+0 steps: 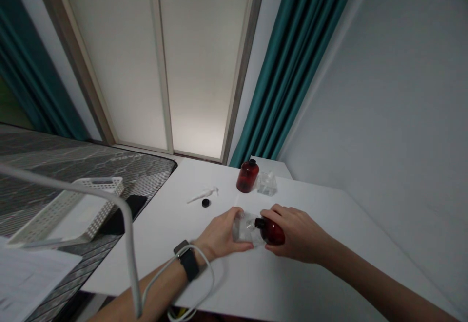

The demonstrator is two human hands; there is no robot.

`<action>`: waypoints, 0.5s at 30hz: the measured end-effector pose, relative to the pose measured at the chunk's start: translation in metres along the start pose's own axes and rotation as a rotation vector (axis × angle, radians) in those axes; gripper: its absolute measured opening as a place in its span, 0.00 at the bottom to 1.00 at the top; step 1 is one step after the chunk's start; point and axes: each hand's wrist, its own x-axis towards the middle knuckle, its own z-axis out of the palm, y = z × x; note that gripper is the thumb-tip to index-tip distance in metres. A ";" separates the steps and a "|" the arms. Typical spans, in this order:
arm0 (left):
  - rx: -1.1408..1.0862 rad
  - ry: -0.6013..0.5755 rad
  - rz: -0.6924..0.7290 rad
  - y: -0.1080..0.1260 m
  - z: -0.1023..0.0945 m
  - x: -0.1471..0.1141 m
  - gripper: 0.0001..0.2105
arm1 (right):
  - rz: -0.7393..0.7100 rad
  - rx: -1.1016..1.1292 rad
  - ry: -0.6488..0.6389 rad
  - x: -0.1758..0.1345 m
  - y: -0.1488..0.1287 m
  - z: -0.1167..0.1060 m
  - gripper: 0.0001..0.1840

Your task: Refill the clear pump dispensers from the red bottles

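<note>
My right hand (287, 234) is wrapped round a dark red bottle (275, 233), tilted so its black neck points left. That neck overlaps a clear container (242, 228) in the view; whether the two touch I cannot tell. Thumb and fingers of my left hand (228, 234) grip the clear container from its left side, low over the white table (175, 258). Beyond my hands stands a second red bottle (247, 178) with a black top, upright. Beside it is a clear, angular object (267, 184). A white pump head (203, 195) lies near a round black cap (205, 203).
At the left, a white perforated basket (104, 185) and printed paper (36, 273) rest on a grey patterned surface (146, 166). A grey bent rod (127, 224) crosses the near left. A white cable (212, 283) loops by my left wrist. A wall (395, 117) bounds the right.
</note>
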 end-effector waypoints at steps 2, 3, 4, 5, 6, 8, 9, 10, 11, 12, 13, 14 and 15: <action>-0.017 0.005 -0.002 -0.001 0.002 0.000 0.31 | -0.003 0.003 0.001 0.000 0.001 0.000 0.26; -0.026 0.004 -0.004 -0.002 0.003 0.000 0.31 | -0.005 0.004 0.001 0.000 0.002 0.000 0.26; -0.035 0.004 -0.007 -0.002 0.004 -0.001 0.31 | -0.007 0.005 0.000 0.000 0.002 0.000 0.26; -0.045 0.004 -0.010 -0.002 0.004 -0.001 0.31 | -0.011 0.005 -0.003 0.001 0.003 0.000 0.26; -0.053 0.004 -0.014 -0.002 0.005 -0.001 0.31 | -0.013 0.004 -0.005 0.001 0.003 0.000 0.26; -0.063 0.007 -0.022 -0.001 0.005 0.000 0.31 | -0.018 0.000 -0.012 0.002 0.003 -0.001 0.25; -0.065 0.007 -0.025 0.000 0.005 0.000 0.31 | -0.021 -0.002 -0.015 0.002 0.003 -0.001 0.25; -0.066 0.006 -0.028 0.000 0.005 0.000 0.31 | -0.022 -0.005 -0.017 0.003 0.003 -0.002 0.26; -0.066 0.006 -0.031 0.000 0.005 0.000 0.31 | -0.023 -0.008 -0.017 0.003 0.002 -0.002 0.26; -0.066 0.007 -0.034 0.000 0.005 0.000 0.31 | -0.025 -0.010 -0.017 0.003 0.002 -0.002 0.26; -0.068 0.007 -0.035 0.000 0.005 0.000 0.31 | -0.025 -0.012 -0.016 0.003 0.002 -0.003 0.26; -0.072 0.008 -0.033 0.000 0.005 0.000 0.31 | -0.026 -0.013 -0.015 0.003 0.002 -0.003 0.27; -0.076 0.009 -0.029 0.000 0.005 0.000 0.31 | -0.026 -0.014 -0.012 0.003 0.002 -0.003 0.27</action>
